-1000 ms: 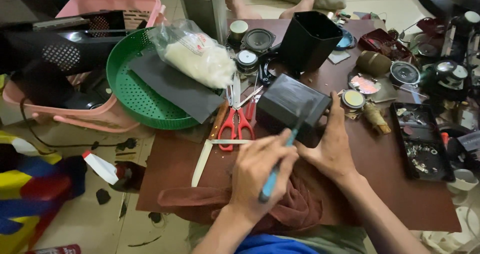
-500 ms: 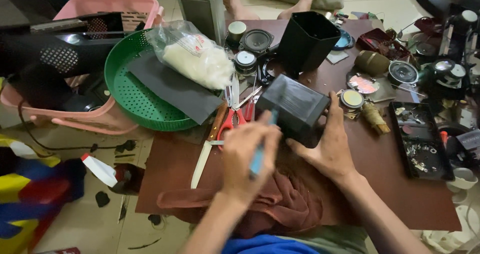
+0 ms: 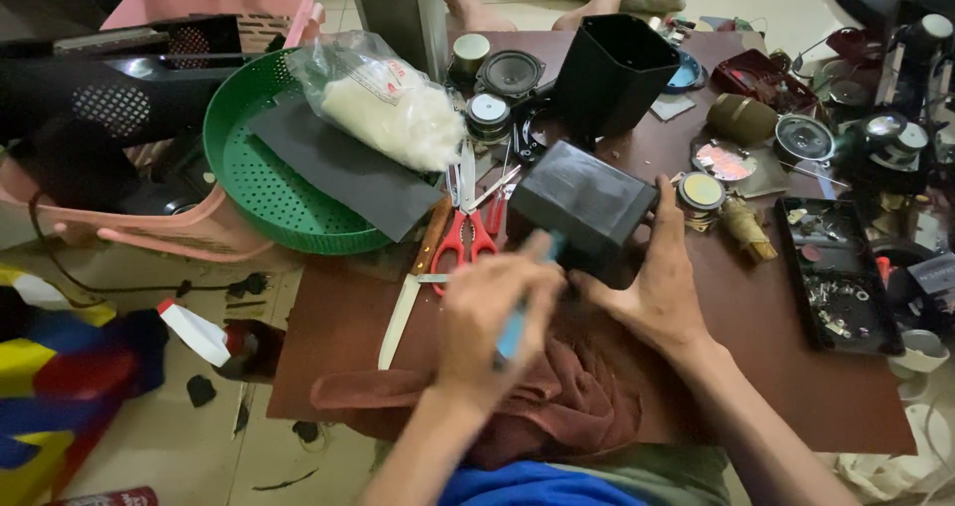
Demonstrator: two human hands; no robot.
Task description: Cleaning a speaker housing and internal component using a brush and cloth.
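Beside the green tray (image 3: 249, 183), a clear bag (image 3: 383, 103) holds white filling.

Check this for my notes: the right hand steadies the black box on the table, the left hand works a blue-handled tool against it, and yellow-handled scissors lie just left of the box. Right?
Not quite: the scissors have red handles, not yellow, as the head view shows. The rest stands: the right hand steadies the black box, and the left hand works the blue-handled tool against it.

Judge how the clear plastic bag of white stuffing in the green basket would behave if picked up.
The plastic bag of white stuffing would probably feel light, since its filling looks fluffy. It would likely sag and change shape, as its wrinkled film is loose. The glossy film may be slippery. It leans on the green basket rim.
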